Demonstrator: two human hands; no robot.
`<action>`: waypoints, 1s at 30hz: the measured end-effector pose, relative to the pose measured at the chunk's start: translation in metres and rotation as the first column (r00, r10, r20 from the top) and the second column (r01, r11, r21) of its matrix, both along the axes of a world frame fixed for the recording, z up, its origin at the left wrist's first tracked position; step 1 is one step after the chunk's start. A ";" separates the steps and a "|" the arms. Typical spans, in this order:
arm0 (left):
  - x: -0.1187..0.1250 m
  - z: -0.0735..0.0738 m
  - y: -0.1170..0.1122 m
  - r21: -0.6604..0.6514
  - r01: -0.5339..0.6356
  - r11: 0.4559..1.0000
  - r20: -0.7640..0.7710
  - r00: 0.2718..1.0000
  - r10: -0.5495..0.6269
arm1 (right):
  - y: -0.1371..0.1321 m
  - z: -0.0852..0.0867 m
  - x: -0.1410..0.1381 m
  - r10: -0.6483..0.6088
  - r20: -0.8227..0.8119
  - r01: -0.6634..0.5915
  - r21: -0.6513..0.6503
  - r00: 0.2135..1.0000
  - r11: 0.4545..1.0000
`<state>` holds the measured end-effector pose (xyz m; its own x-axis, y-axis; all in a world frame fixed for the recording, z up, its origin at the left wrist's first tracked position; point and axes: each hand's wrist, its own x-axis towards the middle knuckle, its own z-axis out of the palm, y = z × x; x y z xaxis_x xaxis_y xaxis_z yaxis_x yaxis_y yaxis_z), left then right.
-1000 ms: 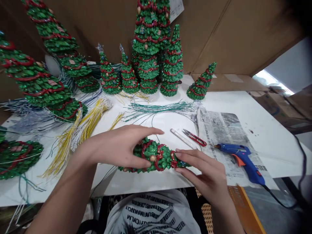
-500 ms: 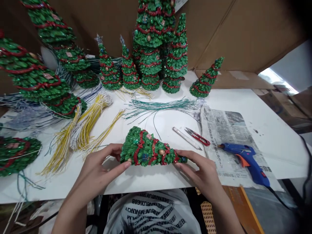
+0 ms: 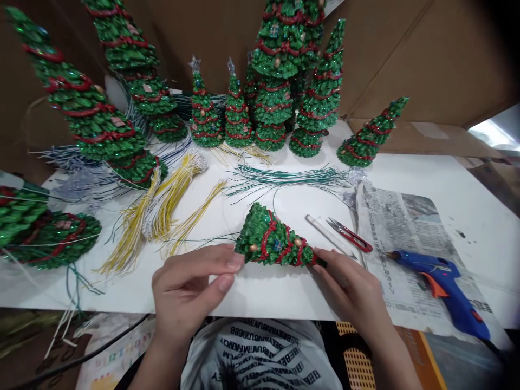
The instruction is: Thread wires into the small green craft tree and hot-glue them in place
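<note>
- Small tree (image 3: 270,238), above the white table's (image 3: 268,295) near middle, has rolled, blue gift (image 3: 278,245) higher.
- Right hand (image 3: 353,279): grip holding its tip.
- Left hand (image 3: 187,290): grip now narrower beside its base; cannot tell whether holding.
- Far: brown cardboard (image 3: 398,70).

Left hand (image 3: 182,290), right hand (image 3: 356,287) facing; fingers (image 3: 209,261) bent, forearms (image 3: 156,355) converging.

free tabletop (image 3: 459,189) beyond glue gun (image 3: 443,273)
</note>
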<state>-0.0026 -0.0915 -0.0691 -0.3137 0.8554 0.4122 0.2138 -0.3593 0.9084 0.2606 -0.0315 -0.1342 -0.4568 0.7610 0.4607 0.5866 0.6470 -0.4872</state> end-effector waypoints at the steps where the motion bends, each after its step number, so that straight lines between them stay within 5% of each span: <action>1: 0.003 0.001 0.002 0.017 0.034 0.999 0.009 0.999 -0.034 | 0.000 0.000 0.000 0.001 0.005 -0.001 0.002 1.000 1.000; 7: 0.012 0.006 0.015 0.283 0.212 0.935 -0.031 0.977 -0.212 | 0.001 -0.001 -0.001 -0.024 0.031 0.025 -0.037 0.999 0.999; 11: 0.010 0.004 0.016 0.286 0.222 0.932 -0.001 0.973 -0.231 | 0.001 0.000 -0.001 -0.038 0.040 0.041 -0.067 0.998 0.997; 16: -0.012 -0.003 0.012 0.119 -0.067 0.991 -0.024 0.997 0.070 | -0.004 0.000 0.005 -0.105 -0.053 0.101 -0.079 0.993 0.992; 21: -0.050 -0.007 0.013 0.022 -0.521 0.853 -0.227 0.828 0.512 | -0.013 -0.001 0.009 -0.291 -0.284 0.250 -0.171 0.914 0.953; 26: -0.083 -0.007 0.019 -0.063 -0.621 0.781 -0.523 0.687 0.504 | -0.019 -0.007 0.007 -0.364 -0.366 0.309 -0.201 0.856 0.929; 30: -0.090 -0.010 0.031 -0.189 -0.629 0.754 -0.750 0.588 0.303 | -0.022 -0.014 0.006 -0.415 -0.391 0.348 -0.231 0.822 0.908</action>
<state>-0.0931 -0.0609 -0.0789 -0.5130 0.7902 0.3353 0.8136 0.3230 0.4836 0.2669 -0.0535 -0.1478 0.0976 0.9053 0.4133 0.4876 0.3185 -0.8129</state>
